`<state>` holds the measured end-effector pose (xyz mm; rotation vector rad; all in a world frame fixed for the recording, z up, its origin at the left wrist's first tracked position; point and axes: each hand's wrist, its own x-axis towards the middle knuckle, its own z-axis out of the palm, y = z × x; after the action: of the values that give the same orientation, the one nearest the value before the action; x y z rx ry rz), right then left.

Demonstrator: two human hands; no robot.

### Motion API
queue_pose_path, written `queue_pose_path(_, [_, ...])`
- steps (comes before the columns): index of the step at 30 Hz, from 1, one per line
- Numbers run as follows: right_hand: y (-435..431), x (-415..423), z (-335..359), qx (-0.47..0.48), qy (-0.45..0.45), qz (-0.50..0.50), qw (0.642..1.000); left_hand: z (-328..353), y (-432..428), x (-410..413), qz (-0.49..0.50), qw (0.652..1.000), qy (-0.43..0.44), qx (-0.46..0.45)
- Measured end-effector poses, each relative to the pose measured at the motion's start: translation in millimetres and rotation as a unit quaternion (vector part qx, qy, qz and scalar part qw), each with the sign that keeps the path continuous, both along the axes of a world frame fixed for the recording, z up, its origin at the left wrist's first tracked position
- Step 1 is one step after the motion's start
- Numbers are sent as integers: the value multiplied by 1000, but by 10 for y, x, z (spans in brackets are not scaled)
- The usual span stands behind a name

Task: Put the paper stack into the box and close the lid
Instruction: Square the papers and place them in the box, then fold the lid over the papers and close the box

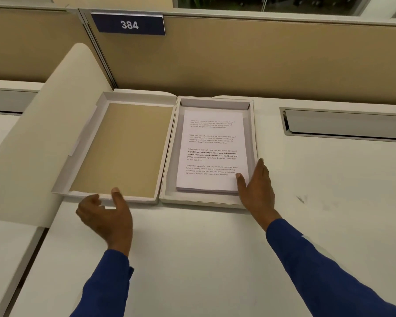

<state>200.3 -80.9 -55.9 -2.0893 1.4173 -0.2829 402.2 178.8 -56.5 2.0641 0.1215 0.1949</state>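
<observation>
Item: shallow white box (253,143), lying open on the white counter (192,259) against a tan partition (261,60). Contents: paper stack (212,152), printed side up, flat inside the tray, its near right corner by the box wall.

Item: lid (124,147), hinged to the box's left side, laid flat and open, tan lining upward.

Item: left hand (106,216), blue sleeve (105,284), arm reaching forward. Hand at the lid's near edge, thumb resting on the rim, fingers (88,201) curled loosely and released, nothing held; whether they touch the lid underneath cannot be told.

Item: right hand (256,191), arm extended from the lower right. Palm turned inward, fingers straight and unclenched along the box's right wall; thumb tip on the paper stack's near right corner. Nothing gripped.

Other: blue sign (128,25) reading 384 on the partition; grey recessed slot (345,122) in the counter to the right.
</observation>
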Motion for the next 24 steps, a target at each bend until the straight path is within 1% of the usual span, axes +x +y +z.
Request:
queue_pose_path(2, [17, 2, -25, -7, 3, -2, 1000, -26, 38, 28, 57, 987, 123, -83])
queue_pose_path(3, [21, 9, -32, -13, 6, -4, 1000, -32, 39, 50, 67, 979, 169, -92])
queue_pose_path(5, [32, 30, -46, -21, 9, -6, 1000, -33, 23, 109, 48, 973, 209, -84])
queue_pose_path(7, [39, 49, -50, -25, 9, -7, 1000, -12, -12, 171, 28, 972, 220, -80])
queue_pose_path(10, [47, 59, -52, -25, 6, -1, 1000, 57, -92, 213, 23, 974, 211, -82])
queue_pose_path(13, [45, 55, -45, -22, 6, 1, 1000, 89, -167, 213, 34, 973, 199, -115])
queue_pose_path(17, [49, 52, -38, -24, 5, 6, 1000, 163, -208, 221, 31, 973, 161, -161])
queue_pose_path(21, [45, 47, -34, -21, 2, 6, 1000, 321, -260, 136, -2, 977, 64, -205])
queue_pose_path(24, [47, 39, -32, -14, -8, 6, 1000, 437, -291, -4, -71, 976, -41, -203])
